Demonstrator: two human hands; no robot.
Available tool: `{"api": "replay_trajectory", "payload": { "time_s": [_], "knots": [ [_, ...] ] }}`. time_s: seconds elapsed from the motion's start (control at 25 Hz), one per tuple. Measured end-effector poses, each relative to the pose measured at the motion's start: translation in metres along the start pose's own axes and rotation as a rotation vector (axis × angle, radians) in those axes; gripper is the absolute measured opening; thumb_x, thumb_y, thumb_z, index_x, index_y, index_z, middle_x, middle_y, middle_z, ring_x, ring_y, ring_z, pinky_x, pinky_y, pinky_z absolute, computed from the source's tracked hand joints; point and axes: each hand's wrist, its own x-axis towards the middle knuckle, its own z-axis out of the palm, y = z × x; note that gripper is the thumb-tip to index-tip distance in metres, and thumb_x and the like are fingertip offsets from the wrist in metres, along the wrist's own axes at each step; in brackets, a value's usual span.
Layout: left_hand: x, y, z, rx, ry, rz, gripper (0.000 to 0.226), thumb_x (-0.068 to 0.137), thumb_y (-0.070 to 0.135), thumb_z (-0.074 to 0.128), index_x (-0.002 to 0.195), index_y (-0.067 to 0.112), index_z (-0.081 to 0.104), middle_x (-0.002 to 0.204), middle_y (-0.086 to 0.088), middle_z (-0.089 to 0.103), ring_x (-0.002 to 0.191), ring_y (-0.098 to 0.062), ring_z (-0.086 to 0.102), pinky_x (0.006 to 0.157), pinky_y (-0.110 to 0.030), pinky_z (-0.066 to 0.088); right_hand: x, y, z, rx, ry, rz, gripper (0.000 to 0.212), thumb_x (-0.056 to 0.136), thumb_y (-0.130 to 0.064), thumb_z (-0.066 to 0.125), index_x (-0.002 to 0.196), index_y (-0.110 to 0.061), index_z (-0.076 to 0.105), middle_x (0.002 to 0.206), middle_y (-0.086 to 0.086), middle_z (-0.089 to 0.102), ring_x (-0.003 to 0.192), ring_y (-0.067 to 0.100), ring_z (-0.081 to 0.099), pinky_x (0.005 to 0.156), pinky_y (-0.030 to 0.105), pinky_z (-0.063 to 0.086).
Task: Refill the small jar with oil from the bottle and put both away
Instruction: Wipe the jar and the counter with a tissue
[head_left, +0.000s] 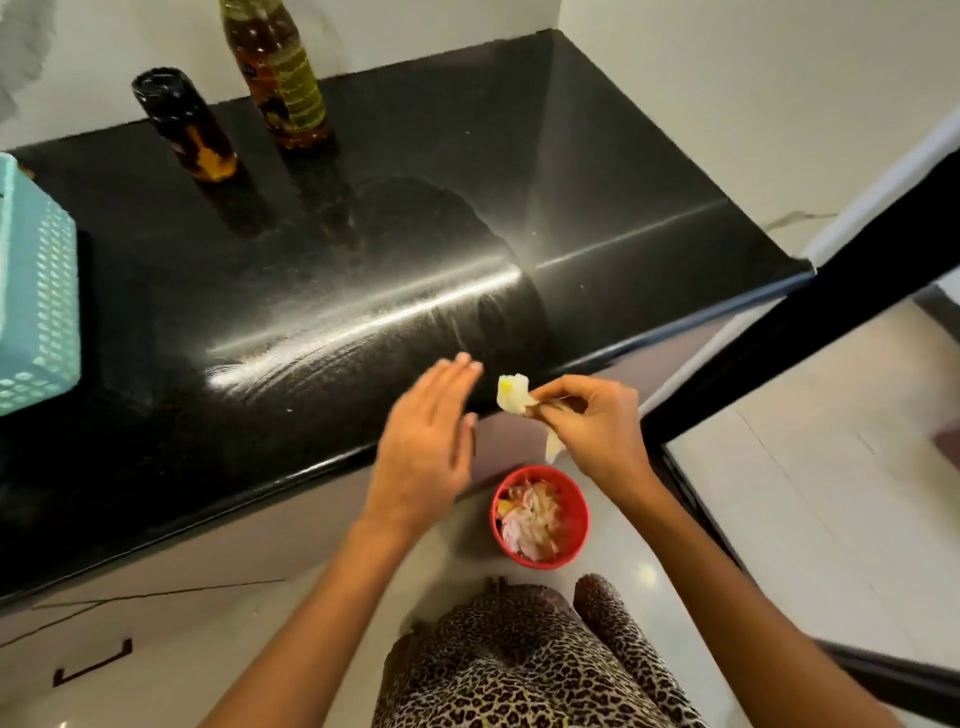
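Note:
A tall oil bottle (278, 67) with a yellow label stands at the back of the black counter (363, 260). Left of it stands a smaller dark jar (184, 124) with a black cap and amber oil inside. Both are far from my hands. My right hand (592, 426) pinches a crumpled, oil-stained piece of tissue (513, 393) just past the counter's front edge. My left hand (423, 447) hovers beside it with fingers straight, holding nothing.
A red bin (540, 514) holding scraps sits on the floor below my hands. A light blue perforated basket (36, 291) stands at the counter's left edge. A wet streak shines across the counter's middle. A dark rail (779, 364) runs diagonally on the right.

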Motion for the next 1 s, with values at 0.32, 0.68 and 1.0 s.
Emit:
{"api": "replay_trajectory", "payload": {
  "time_s": [0.32,0.68,1.0],
  "knots": [
    [-0.027,0.048,0.094,-0.415,-0.347,-0.353,0.045,0.081,0.008,0.062,0.124,0.020,0.058,0.113,0.000,0.067,0.102,-0.013,0.062,0.090,-0.027,0.046,-0.063,0.057,-0.002,0.393,0.066,0.684,0.018,0.087,-0.018,0.063,0.071,-0.011,0.070,0.066,-0.001,0.066,0.060,0.008,0.060,0.054,0.020,0.044],
    [-0.036,0.016,0.202,-0.693,-0.493,-1.064,0.026,0.077,-0.004,0.065,0.102,0.002,0.067,0.094,-0.009,0.068,0.067,-0.012,0.063,0.059,-0.019,0.054,-0.093,0.144,0.031,0.243,0.083,0.854,0.027,0.075,0.002,0.072,0.102,-0.003,0.070,0.084,0.005,0.067,0.065,0.001,0.058,0.068,0.016,0.049],
    [-0.055,-0.036,0.267,-0.854,-0.840,-1.218,0.046,0.092,-0.004,0.036,0.136,0.011,0.040,0.133,-0.006,0.051,0.115,-0.021,0.052,0.103,-0.035,0.036,-0.084,0.255,0.093,0.443,0.217,1.166,0.032,0.085,0.015,0.049,0.116,0.008,0.055,0.086,0.011,0.056,0.061,0.015,0.050,0.050,0.018,0.047]
  ]
}}
